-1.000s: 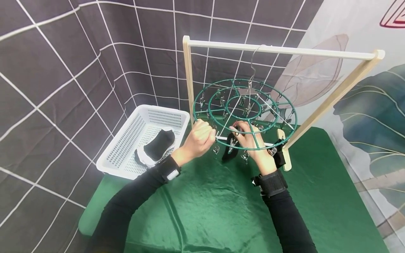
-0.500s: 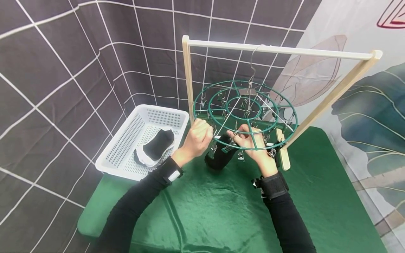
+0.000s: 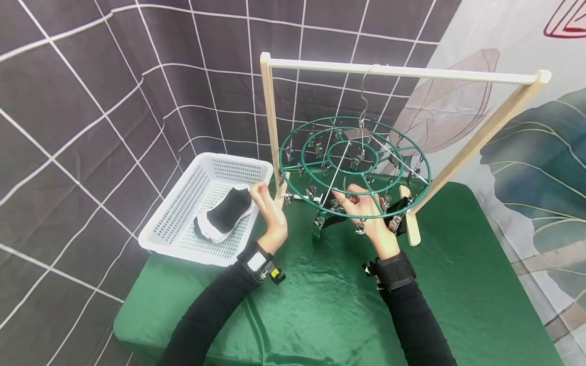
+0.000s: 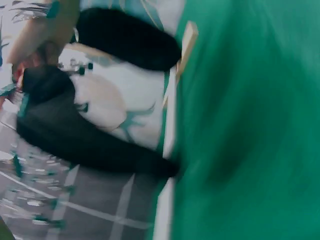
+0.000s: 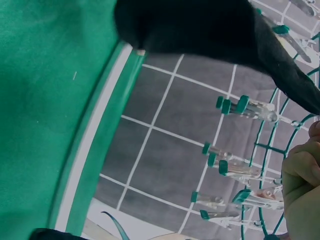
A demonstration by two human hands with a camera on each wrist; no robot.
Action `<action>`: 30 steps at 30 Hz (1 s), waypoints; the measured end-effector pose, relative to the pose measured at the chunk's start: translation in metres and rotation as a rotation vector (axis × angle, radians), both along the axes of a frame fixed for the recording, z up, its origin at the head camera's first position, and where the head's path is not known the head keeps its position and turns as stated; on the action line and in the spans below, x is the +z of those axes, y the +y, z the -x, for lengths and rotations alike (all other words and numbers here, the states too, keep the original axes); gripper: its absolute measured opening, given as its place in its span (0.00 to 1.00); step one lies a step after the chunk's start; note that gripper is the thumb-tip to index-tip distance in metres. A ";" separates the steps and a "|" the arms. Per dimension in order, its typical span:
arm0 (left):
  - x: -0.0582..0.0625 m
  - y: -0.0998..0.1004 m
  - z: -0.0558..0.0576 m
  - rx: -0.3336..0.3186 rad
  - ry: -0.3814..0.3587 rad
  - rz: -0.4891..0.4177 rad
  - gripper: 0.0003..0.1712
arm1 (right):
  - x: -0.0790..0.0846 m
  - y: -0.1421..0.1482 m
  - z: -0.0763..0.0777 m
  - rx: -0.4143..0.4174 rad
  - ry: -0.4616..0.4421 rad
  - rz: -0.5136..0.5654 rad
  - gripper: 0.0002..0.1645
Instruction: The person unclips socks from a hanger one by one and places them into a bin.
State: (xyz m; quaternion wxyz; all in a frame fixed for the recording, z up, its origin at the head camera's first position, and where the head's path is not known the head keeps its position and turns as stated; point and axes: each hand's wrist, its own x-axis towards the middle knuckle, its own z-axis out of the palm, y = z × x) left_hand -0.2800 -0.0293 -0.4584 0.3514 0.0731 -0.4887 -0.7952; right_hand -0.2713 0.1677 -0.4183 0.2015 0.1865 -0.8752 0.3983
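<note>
In the head view, my right hand (image 3: 363,207) is raised to the front of a round green drying hanger (image 3: 293,195). Its curled fingers pinch the top of a black sock (image 4: 85,137) by a metal clip; the exact grip is partly hidden. The sock dangles beneath, seen large in the left wrist view. Another black sock (image 4: 127,40) hangs farther to the right on the hanger. My left hand (image 3: 272,216), holding nothing, is beside the basket's right rim with loosely extended fingers. Dark and white socks (image 3: 229,209) lie bunched in the white basket (image 3: 157,243).
A wooden stand with a white crossbar (image 3: 316,65) carries the hanger by its hook. Several metal clips (image 5: 242,170) with green tips dangle around the rings. A green cloth (image 3: 311,305) covers the table, and a dark grid-patterned curtain (image 3: 220,81) stands behind.
My left hand has left the hanger's front left edge, moved left toward the basket and loosened from a fist. My right hand stays near the same spot; the black sock beneath it has shifted.
</note>
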 end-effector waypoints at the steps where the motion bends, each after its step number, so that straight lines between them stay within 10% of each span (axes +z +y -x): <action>1: -0.007 0.003 -0.001 -0.027 -0.093 -0.086 0.03 | 0.000 0.000 -0.001 -0.001 0.008 -0.004 0.27; 4: -0.025 0.012 -0.005 -0.168 -0.343 -0.155 0.07 | -0.002 -0.001 -0.003 -0.014 -0.005 0.002 0.25; 7: -0.037 0.021 -0.008 -0.371 -0.472 -0.005 0.17 | -0.003 -0.001 -0.004 -0.057 -0.006 -0.016 0.22; 15: -0.034 0.040 -0.012 -0.711 -0.303 0.463 0.28 | -0.004 0.001 0.000 -0.047 0.162 0.004 0.18; 21: -0.013 0.043 -0.027 -0.807 -0.260 0.499 0.25 | -0.005 0.001 0.003 -0.038 0.243 0.036 0.18; 25: -0.002 0.043 -0.038 -0.761 -0.154 0.613 0.21 | -0.005 0.001 0.004 -0.075 0.232 0.021 0.20; 30: -0.019 0.043 -0.028 -0.666 -0.129 0.702 0.18 | -0.002 0.002 0.001 -0.106 0.089 -0.016 0.21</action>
